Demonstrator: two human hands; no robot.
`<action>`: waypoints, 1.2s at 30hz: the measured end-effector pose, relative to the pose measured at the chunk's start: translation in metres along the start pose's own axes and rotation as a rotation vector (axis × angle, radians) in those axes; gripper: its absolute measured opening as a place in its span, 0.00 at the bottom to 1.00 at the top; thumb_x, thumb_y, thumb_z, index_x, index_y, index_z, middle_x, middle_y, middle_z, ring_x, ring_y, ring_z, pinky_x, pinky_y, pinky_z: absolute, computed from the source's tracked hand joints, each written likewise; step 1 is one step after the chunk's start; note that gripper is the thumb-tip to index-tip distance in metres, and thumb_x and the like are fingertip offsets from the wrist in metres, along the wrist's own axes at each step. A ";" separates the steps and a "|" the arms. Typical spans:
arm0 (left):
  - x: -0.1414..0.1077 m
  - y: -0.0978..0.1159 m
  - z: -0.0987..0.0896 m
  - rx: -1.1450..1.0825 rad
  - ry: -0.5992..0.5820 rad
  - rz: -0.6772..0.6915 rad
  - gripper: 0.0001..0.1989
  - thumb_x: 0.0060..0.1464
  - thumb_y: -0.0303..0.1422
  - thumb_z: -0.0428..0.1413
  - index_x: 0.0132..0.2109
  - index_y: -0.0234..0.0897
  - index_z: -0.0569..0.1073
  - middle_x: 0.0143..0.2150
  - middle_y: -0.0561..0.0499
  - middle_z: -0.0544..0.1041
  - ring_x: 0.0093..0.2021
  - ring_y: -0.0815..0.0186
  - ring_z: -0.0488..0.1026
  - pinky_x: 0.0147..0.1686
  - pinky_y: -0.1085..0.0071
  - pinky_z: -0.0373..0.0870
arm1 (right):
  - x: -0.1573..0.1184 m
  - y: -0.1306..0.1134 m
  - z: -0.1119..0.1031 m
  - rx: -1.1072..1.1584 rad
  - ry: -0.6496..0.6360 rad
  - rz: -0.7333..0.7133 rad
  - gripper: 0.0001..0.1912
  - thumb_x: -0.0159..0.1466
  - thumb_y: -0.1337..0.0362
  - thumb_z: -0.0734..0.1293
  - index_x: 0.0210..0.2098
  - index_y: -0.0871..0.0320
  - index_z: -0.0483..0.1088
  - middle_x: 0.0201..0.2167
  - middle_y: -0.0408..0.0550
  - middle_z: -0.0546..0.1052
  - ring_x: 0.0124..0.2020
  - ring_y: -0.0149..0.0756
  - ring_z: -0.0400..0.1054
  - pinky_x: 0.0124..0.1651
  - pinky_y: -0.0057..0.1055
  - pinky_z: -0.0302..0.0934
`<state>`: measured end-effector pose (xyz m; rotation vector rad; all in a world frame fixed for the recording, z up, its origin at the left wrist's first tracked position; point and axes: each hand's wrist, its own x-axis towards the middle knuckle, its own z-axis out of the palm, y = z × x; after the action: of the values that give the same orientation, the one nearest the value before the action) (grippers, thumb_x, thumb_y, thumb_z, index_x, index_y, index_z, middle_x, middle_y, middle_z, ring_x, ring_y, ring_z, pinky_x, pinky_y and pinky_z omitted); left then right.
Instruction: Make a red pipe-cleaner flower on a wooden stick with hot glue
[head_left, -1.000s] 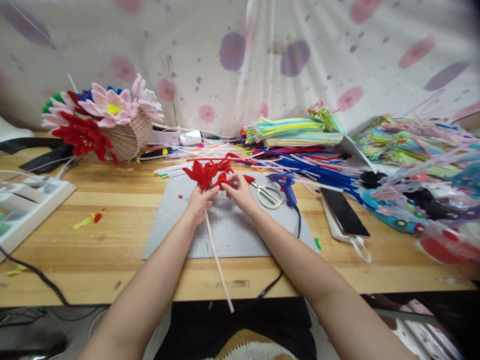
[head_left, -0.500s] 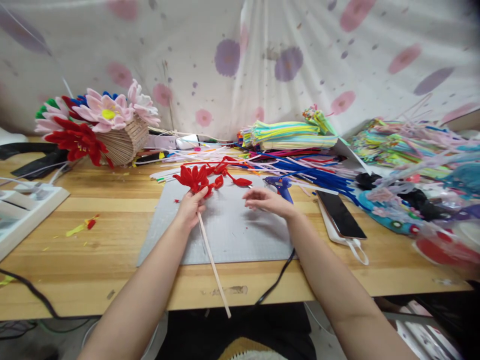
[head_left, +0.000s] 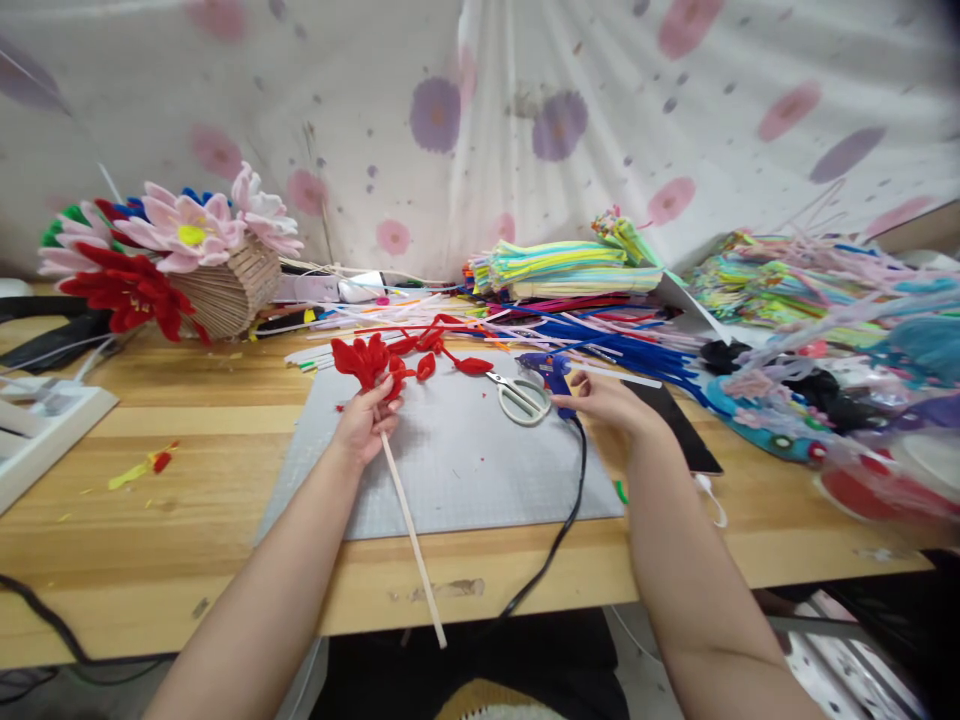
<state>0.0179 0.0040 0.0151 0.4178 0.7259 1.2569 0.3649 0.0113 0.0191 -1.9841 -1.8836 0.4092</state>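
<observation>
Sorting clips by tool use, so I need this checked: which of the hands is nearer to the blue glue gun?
Right. The right hand is at the handle of the blue glue gun; the left hand is off to its left, holding the red flower.

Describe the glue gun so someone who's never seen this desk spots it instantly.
Find the grey mat on the wooden table. Near the mat's far right corner, at the right hand, is the glue gun, just right of the scissors. Unlike those pale-handled scissors, it is blue, pistol-shaped and trails a black cord.
</observation>
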 end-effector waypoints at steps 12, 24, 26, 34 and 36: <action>0.003 -0.007 0.001 0.399 0.145 0.244 0.13 0.37 0.30 0.60 0.33 0.33 0.67 0.23 0.53 0.71 0.17 0.77 0.62 0.10 0.83 0.43 | 0.016 -0.017 0.056 0.505 0.298 0.225 0.23 0.48 0.51 0.68 0.37 0.62 0.72 0.34 0.56 0.76 0.36 0.43 0.70 0.40 0.38 0.61; 0.006 -0.015 0.001 0.586 0.318 0.310 0.13 0.37 0.30 0.58 0.34 0.35 0.67 0.28 0.52 0.73 0.24 0.71 0.70 0.15 0.79 0.47 | -0.023 -0.101 0.064 0.947 -0.115 -0.021 0.20 0.50 0.48 0.68 0.23 0.61 0.70 0.14 0.41 0.66 0.16 0.25 0.56 0.21 0.26 0.51; 0.005 -0.016 0.002 0.578 0.284 0.266 0.14 0.37 0.30 0.59 0.35 0.35 0.67 0.27 0.52 0.73 0.23 0.71 0.69 0.14 0.80 0.44 | -0.025 -0.107 0.070 0.916 -0.170 -0.030 0.20 0.50 0.47 0.67 0.22 0.60 0.69 0.14 0.41 0.65 0.16 0.25 0.56 0.21 0.26 0.50; 0.002 -0.019 0.004 0.568 0.220 0.206 0.15 0.37 0.30 0.60 0.36 0.35 0.68 0.26 0.52 0.73 0.22 0.72 0.69 0.13 0.81 0.42 | -0.027 -0.108 0.075 0.847 -0.197 -0.050 0.21 0.50 0.46 0.67 0.20 0.60 0.66 0.14 0.40 0.64 0.17 0.25 0.55 0.22 0.26 0.50; 0.002 -0.019 0.003 0.568 0.220 0.211 0.15 0.37 0.30 0.60 0.36 0.35 0.68 0.26 0.52 0.73 0.22 0.72 0.68 0.13 0.81 0.42 | -0.027 -0.107 0.076 0.844 -0.196 -0.035 0.21 0.50 0.46 0.67 0.19 0.60 0.66 0.14 0.40 0.63 0.16 0.25 0.55 0.22 0.26 0.50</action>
<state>0.0341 0.0014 0.0045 0.8438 1.2600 1.2941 0.2336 -0.0071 -0.0002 -1.3634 -1.4636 1.1890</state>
